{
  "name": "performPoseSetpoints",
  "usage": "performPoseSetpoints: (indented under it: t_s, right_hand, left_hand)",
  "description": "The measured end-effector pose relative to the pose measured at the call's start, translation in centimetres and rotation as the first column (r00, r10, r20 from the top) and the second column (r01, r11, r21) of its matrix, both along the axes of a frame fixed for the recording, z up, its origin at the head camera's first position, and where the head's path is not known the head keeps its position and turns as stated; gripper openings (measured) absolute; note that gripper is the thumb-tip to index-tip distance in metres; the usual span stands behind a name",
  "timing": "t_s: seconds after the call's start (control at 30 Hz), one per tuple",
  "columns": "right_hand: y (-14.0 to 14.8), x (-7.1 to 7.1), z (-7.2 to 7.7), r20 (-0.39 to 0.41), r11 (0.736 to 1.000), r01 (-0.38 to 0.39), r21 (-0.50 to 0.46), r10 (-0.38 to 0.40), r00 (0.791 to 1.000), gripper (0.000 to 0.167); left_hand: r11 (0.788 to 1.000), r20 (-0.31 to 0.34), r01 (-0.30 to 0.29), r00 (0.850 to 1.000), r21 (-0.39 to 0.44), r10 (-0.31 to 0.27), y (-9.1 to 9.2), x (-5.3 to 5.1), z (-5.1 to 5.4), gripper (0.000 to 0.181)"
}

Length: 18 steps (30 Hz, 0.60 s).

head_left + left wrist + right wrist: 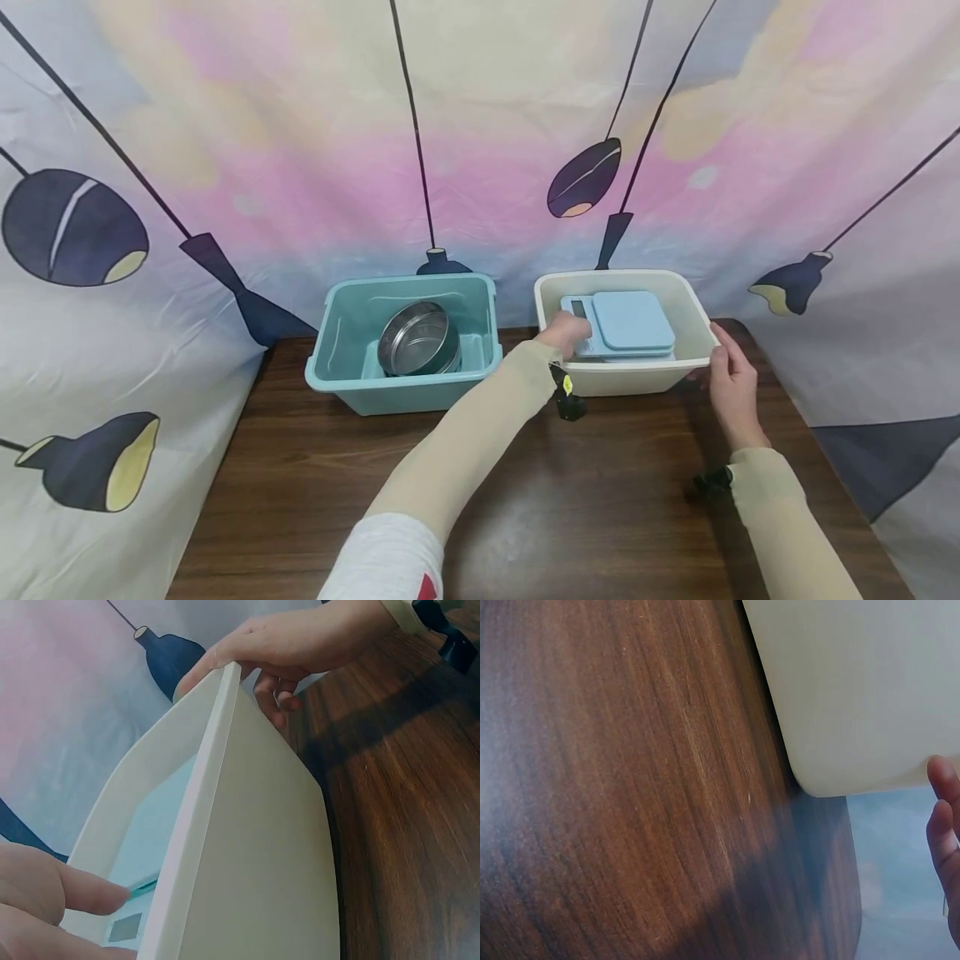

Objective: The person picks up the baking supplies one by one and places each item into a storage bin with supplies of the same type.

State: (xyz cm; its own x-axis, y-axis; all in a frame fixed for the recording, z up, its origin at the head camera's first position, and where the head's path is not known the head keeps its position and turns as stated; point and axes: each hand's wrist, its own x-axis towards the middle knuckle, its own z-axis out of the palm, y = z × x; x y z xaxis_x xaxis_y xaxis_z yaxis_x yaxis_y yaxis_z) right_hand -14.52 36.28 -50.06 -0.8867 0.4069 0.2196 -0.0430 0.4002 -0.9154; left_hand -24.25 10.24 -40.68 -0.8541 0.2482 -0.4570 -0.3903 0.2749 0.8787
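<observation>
A light blue kitchen scale [633,321] with a small grey display [126,928] lies in the white plastic bin [622,379]. At the scale's display end, my left hand [566,333] reaches over the bin's near left rim and grips the scale; its lower fingers are partly hidden. My right hand [731,387] holds the bin's right end by the rim. In the left wrist view, the right hand [300,649] has some fingers curled below the rim, outside the bin. Only fingertips [941,814] of that hand show in the right wrist view, by the bin wall.
A teal plastic bin [405,392] stands to the left on the brown wooden table [585,492]. Round metal pans [420,340], nested together, lie in it. Behind both bins hangs a cloth [480,125] printed with lamps, which also covers the sides.
</observation>
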Motion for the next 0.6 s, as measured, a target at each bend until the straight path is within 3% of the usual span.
performPoseSetpoints:
  t_s: [0.1,0.33,0.6]
  right_hand:
    - [-0.2,0.1,0.2,0.0,1.0,0.006,0.001,-0.006,1.0,0.047]
    - [-1.8,1.2,2.5,-0.018,1.0,-0.02,0.001,0.02,1.0,0.047]
    - [-2.4,1.7,3.3,-0.024,1.0,-0.029,0.009,0.029,0.999,0.047]
  left_hand:
    - [0.999,-0.018,0.041,0.999,-0.023,-0.041,-0.4,0.2,0.4,0.049]
    - [0.982,0.044,0.0,0.999,0.188,-0.008,-0.7,0.4,0.5,0.048]
    - [0.997,-0.08,0.076,0.994,-0.003,-0.076,-0.7,0.4,0.7,0.049]
